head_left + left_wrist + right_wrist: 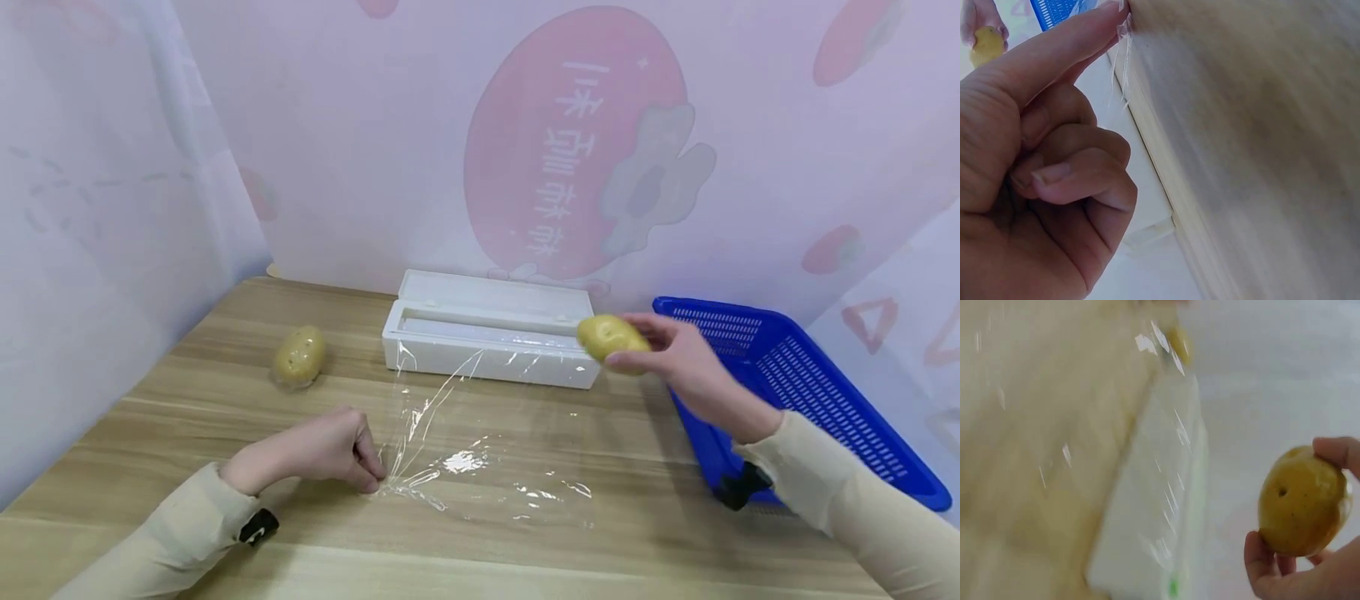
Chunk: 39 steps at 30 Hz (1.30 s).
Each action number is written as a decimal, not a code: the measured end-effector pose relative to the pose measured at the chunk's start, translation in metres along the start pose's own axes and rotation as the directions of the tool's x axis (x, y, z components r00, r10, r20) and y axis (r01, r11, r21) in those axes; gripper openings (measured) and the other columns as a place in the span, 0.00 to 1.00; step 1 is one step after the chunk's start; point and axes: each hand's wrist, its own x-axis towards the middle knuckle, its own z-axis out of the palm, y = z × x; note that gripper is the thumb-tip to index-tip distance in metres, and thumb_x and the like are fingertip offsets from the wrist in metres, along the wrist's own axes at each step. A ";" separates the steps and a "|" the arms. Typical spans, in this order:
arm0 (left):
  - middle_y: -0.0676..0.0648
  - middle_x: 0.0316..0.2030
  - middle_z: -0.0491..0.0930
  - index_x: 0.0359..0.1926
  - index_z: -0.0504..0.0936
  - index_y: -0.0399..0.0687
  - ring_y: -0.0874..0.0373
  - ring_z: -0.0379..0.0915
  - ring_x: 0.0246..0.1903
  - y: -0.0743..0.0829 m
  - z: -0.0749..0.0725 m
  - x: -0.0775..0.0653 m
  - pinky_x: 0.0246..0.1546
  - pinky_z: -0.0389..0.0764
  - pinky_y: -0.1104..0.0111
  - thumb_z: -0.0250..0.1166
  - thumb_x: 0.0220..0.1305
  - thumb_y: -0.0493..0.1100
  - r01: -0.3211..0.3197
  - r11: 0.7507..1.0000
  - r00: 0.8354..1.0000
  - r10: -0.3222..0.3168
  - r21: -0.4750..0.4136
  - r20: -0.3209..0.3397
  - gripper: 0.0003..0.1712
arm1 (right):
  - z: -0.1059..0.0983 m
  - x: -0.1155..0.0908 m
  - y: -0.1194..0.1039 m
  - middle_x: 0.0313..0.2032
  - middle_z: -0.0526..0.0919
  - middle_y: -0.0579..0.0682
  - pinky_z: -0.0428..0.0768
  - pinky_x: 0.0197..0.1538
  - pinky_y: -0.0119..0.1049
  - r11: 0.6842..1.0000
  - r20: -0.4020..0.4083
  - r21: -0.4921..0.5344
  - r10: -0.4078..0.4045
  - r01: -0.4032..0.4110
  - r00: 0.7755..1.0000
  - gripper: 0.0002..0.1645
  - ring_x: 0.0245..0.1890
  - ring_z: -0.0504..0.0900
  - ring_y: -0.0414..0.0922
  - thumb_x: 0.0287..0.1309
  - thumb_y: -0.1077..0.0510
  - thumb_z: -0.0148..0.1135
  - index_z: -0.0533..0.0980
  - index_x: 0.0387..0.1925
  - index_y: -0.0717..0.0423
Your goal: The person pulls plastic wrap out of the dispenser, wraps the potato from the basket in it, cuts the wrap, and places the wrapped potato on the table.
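Note:
Between thumb and index finger my left hand (330, 450) pinches the gathered corner of a sheet of cling film (480, 475); its other fingers are curled in the left wrist view. The film stretches over the tabletop from a white cling film box (487, 354) with its lid raised. My right hand (678, 358) grips a yellow potato (611, 336) above the box's right end, thumb on one side and fingers on the other in the right wrist view. A second potato (298, 357), with shiny film around it, lies on the table at the left.
A blue slotted plastic basket (832, 400) stands on the right, partly under my right forearm. Behind the wooden table (187, 400) hangs a pale printed cloth (360, 167), with more cloth at both sides.

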 end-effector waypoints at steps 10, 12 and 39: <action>0.59 0.26 0.85 0.29 0.90 0.50 0.68 0.78 0.23 0.001 -0.002 0.002 0.25 0.80 0.71 0.79 0.45 0.36 0.005 1.000 1.000 -0.005 0.013 0.004 0.08 | 0.106 -0.013 0.018 0.46 0.81 0.54 0.78 0.46 0.43 0.990 0.226 0.108 0.065 -0.092 0.972 0.39 0.44 0.77 0.52 0.39 0.58 0.82 0.77 0.58 0.55; 0.60 0.26 0.85 0.29 0.90 0.50 0.68 0.78 0.23 0.001 -0.002 0.001 0.25 0.80 0.71 0.79 0.45 0.36 0.004 1.000 1.000 -0.004 0.022 0.000 0.08 | 0.120 -0.014 0.021 0.46 0.80 0.54 0.78 0.45 0.42 0.991 0.255 0.105 0.053 -0.082 0.966 0.39 0.44 0.76 0.52 0.38 0.59 0.82 0.78 0.57 0.55; 0.62 0.25 0.84 0.28 0.90 0.51 0.69 0.75 0.21 0.002 -0.001 0.001 0.22 0.77 0.71 0.79 0.44 0.37 -0.001 0.998 1.000 0.002 0.055 -0.002 0.08 | 0.160 -0.022 0.044 0.44 0.81 0.45 0.75 0.48 0.44 0.988 0.394 -0.080 -0.092 0.134 0.914 0.41 0.44 0.76 0.47 0.32 0.56 0.83 0.78 0.55 0.53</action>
